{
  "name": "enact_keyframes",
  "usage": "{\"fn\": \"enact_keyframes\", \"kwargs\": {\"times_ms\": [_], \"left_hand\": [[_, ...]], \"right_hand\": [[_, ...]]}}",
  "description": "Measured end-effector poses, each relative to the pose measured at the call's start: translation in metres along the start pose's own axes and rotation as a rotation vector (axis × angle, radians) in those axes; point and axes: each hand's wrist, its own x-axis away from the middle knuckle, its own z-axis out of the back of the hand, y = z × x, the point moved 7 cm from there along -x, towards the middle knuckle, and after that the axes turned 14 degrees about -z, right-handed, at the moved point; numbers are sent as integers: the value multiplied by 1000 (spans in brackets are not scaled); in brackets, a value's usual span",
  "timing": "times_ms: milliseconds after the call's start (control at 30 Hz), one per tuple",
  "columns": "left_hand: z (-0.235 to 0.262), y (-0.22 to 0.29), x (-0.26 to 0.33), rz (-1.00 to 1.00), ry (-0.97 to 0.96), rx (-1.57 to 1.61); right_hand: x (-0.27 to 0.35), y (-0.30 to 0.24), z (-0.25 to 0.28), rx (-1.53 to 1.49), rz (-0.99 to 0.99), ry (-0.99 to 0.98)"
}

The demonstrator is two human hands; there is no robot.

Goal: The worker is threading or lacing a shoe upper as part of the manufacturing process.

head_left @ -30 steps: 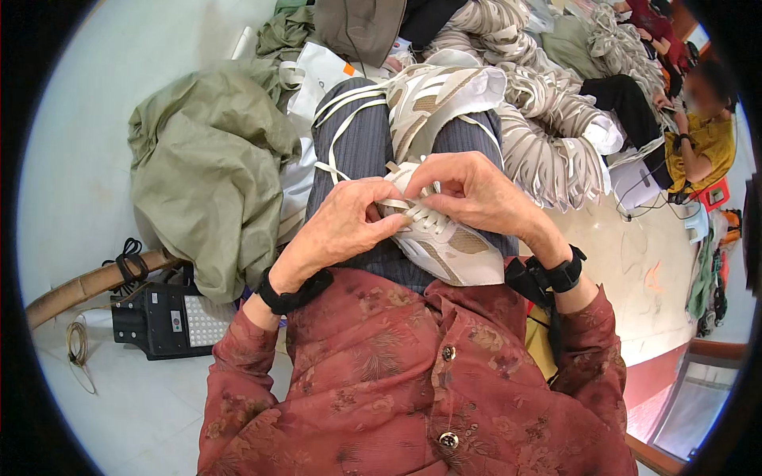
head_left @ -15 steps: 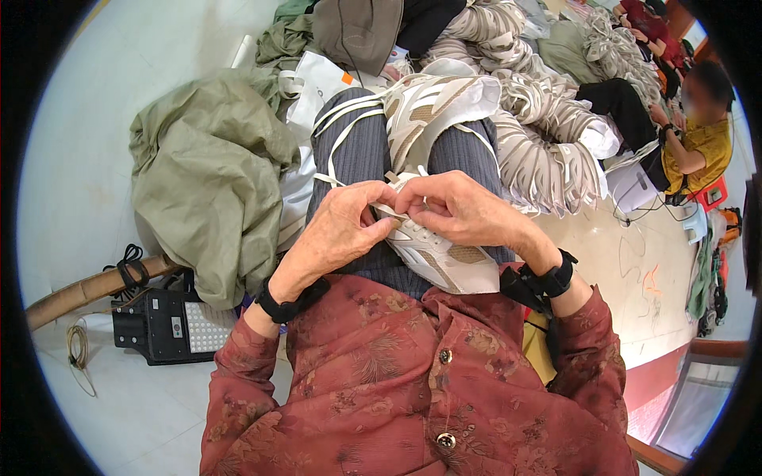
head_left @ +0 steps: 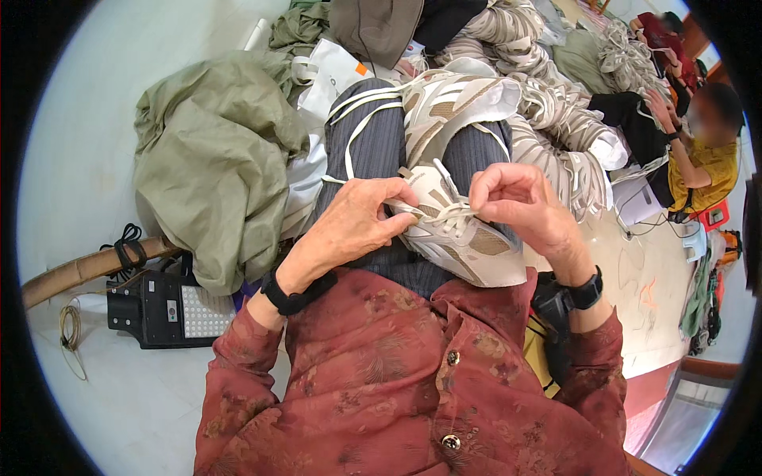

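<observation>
A beige and white shoe upper (head_left: 484, 252) lies across my lap, its flat pale end toward my shirt. White shoelace (head_left: 456, 214) is threaded over its front. My left hand (head_left: 357, 218) is closed in a pinch on the lace at the left of the eyelet rows. My right hand (head_left: 530, 208) pinches the lace on the other side, holding it drawn out to the right. Farther up on my knees rests a second shoe upper (head_left: 448, 99), with loose white laces trailing left over the striped trousers (head_left: 369, 147).
Bundled shoe uppers (head_left: 556, 119) are heaped at the right of my knees. Left of me are an olive cloth (head_left: 214, 166), a white bag (head_left: 329, 75), a black lamp-like device (head_left: 171, 309) and a curved wooden piece (head_left: 95, 274). A person in yellow (head_left: 702, 174) sits at the right.
My right hand has moved right, away from the left hand, drawing the lace across the shoe upper. My left hand stays pinched at the left side. The view has shifted slightly.
</observation>
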Motion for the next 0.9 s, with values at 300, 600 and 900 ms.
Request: {"fn": "enact_keyframes", "kwargs": {"times_ms": [300,600,900], "left_hand": [[4,-3,2,47,-1,63],[1,-7,2,65,-21,86],[-1,-11,1,107,-41,145]], "right_hand": [[63,-93,-3,-6,349,-11],[98,-130,36,-316,511,378],[114,-114,168,-236,409,554]]}}
